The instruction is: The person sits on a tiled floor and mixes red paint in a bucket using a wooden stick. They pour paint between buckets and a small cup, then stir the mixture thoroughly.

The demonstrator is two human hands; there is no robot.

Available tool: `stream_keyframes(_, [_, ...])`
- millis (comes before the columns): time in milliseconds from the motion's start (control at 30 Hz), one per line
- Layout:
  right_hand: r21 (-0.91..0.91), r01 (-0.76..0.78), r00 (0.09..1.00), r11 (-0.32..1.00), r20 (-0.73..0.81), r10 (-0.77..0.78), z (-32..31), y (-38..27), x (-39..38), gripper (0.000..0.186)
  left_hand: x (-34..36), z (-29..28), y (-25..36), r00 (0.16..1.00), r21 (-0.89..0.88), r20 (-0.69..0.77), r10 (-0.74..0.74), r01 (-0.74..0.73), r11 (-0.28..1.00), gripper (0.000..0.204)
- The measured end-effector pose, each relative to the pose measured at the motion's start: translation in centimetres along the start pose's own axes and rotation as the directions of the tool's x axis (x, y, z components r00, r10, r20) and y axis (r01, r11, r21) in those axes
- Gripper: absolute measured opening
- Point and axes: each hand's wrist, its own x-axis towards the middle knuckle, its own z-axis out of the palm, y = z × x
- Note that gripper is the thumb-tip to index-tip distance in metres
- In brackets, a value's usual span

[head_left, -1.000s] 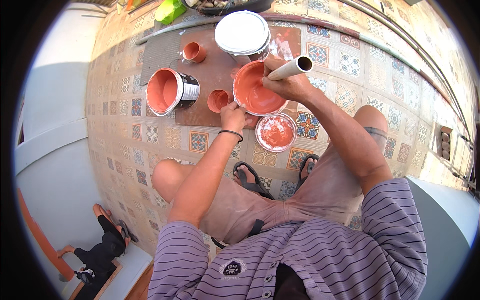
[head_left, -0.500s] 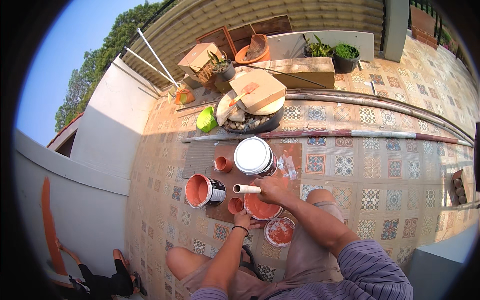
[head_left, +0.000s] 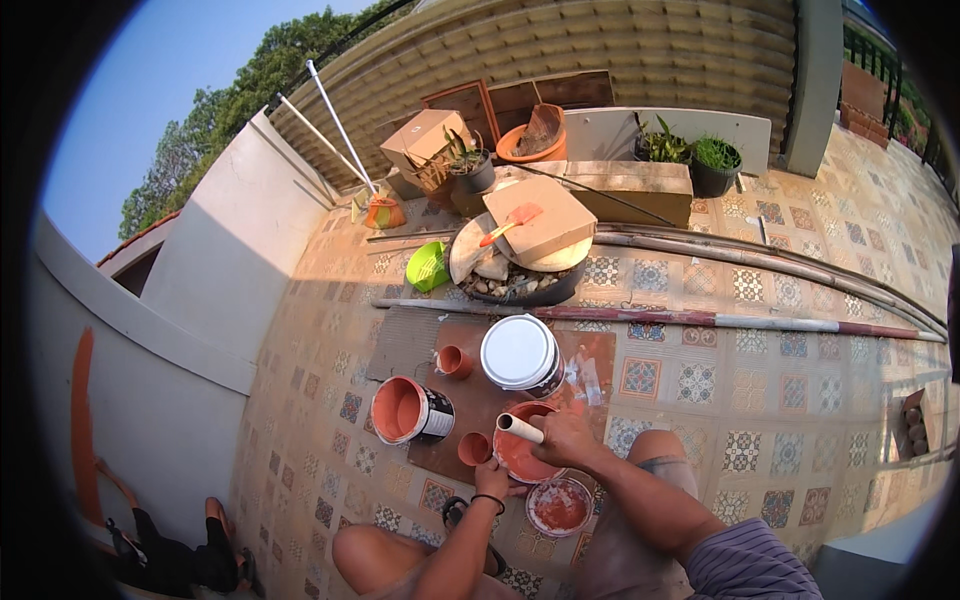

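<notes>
- On the flat brown board [head_left: 598,350], by its near edge, a round, wide tub coated inside with orange-red paint [head_left: 518,462] is set between the person's knees, probably so that both hands can reach it easily.
- By the right hand [head_left: 567,440], a pale, hollow, round tube [head_left: 522,429] is gripped with the fingers wrapped around it; its open end is pointed up and to the left, over the tub. Its other end is hidden, so whether paint is touched by it cannot be told.
- By the left hand [head_left: 489,479], the tub's near left rim is clasped, with the fingers bent closed, seemingly to steady it.
- Just beside the left hand, a small round orange-red cup [head_left: 474,450] is placed upright; a second orange-red cup [head_left: 454,361] is set farther back.
- To the left, a dark-sided bucket with an orange-red interior [head_left: 400,408] is stood open, perhaps for easy access.
- Behind the tub, a bucket with a white round lid [head_left: 520,352] is closed, likely against dust.
- Nearest the person, a round, paint-smeared lid [head_left: 559,506] is laid flat.
</notes>
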Motion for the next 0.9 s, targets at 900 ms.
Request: stream_keyframes(900, [-0.023, -0.069, 0.977, 0.997, -0.202, 0.063, 1.8, -0.4, -1.0, 0.020, -0.4, -0.2, -0.3, 0.992, -0.188, 0.125, 0.000, 0.024, 0.982, 0.034])
